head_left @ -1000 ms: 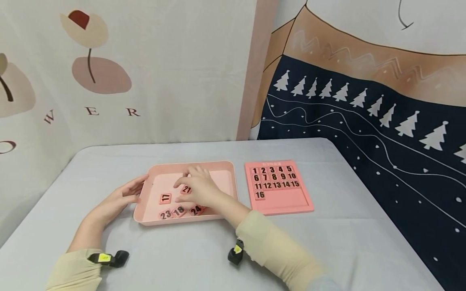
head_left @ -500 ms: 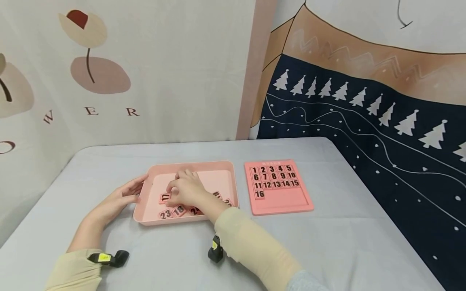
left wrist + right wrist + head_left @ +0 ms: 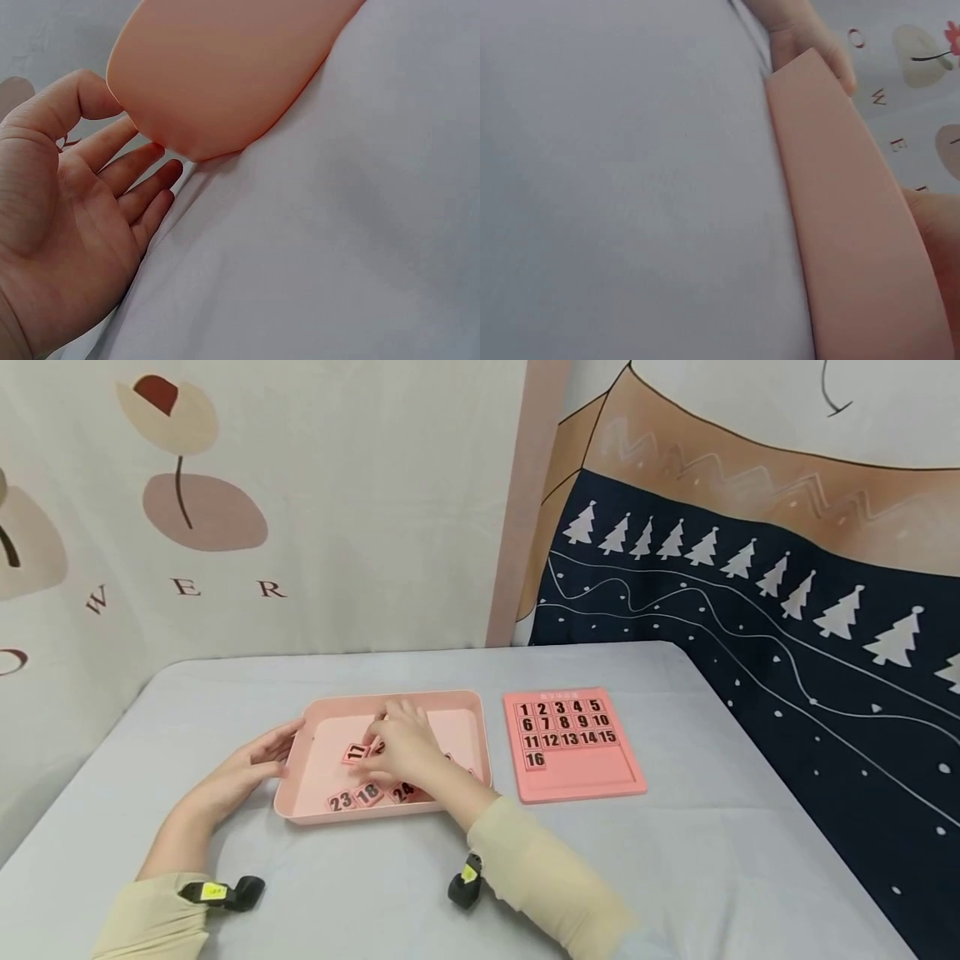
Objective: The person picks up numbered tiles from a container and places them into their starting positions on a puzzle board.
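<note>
We saw the left hand [image 3: 236, 777], fingers relaxed, resting against the smooth, round-cornered pink tray [image 3: 315, 752]. Inside, square tile 17 [image 3: 356, 753] was at the right hand [image 3: 408, 747], its fingers curved; whether they pinched anything, we couldn't tell. Farther right, a flat pink board [image 3: 585, 774] held tiles 1 to 16 [image 3: 565, 722] on creased grey cloth [image 3: 720, 868].

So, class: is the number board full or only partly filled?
Only partly filled: the number board holds tiles 1 to 16, while the space beside and below tile 16 is bare pink.
</note>
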Tool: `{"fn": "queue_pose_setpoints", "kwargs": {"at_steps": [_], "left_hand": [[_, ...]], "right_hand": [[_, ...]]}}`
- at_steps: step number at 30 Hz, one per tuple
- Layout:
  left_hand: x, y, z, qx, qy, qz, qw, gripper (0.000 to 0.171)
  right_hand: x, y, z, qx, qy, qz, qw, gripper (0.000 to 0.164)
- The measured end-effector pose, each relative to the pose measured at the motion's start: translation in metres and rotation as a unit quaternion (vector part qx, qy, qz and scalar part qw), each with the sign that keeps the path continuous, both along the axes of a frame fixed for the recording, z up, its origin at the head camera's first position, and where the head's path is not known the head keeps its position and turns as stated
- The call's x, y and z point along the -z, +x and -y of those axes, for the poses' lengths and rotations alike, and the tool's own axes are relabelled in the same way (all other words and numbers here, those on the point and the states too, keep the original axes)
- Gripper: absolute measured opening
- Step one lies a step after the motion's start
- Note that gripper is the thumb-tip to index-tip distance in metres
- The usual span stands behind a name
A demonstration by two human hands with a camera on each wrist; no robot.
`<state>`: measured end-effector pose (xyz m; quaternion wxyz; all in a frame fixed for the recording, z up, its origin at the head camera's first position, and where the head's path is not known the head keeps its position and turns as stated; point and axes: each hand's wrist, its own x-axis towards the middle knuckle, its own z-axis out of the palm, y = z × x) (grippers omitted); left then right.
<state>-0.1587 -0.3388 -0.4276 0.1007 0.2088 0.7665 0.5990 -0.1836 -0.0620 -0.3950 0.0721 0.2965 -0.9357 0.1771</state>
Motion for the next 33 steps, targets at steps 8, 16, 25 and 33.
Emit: {"fn": "queue_pose_setpoints", "kwargs": {"at_steps": [8, 16, 25, 33], "left_hand": [[0.0, -0.001, -0.001, -0.001, 0.002, 0.003, 1.0, 0.067], [0.001, -0.001, 0.002, 0.007, 0.004, 0.005, 1.0, 0.067], [0.001, 0.0, 0.001, 0.01, 0.005, 0.0, 0.9999, 0.066], [0.001, 0.0, -0.001, 0.005, 0.007, -0.001, 1.0, 0.067]], "right_hand": [[-0.013, 0.013, -0.041, 0.046, -0.068, -0.029, 0.996, 0.034], [-0.022, 0.028, -0.084, 0.063, -0.126, -0.046, 0.989, 0.034], [-0.015, 0.041, -0.135, 0.088, -0.176, -0.094, 0.976, 0.033], [-0.011, 0.045, -0.178, 0.143, -0.179, -0.106, 0.968, 0.034]]}}
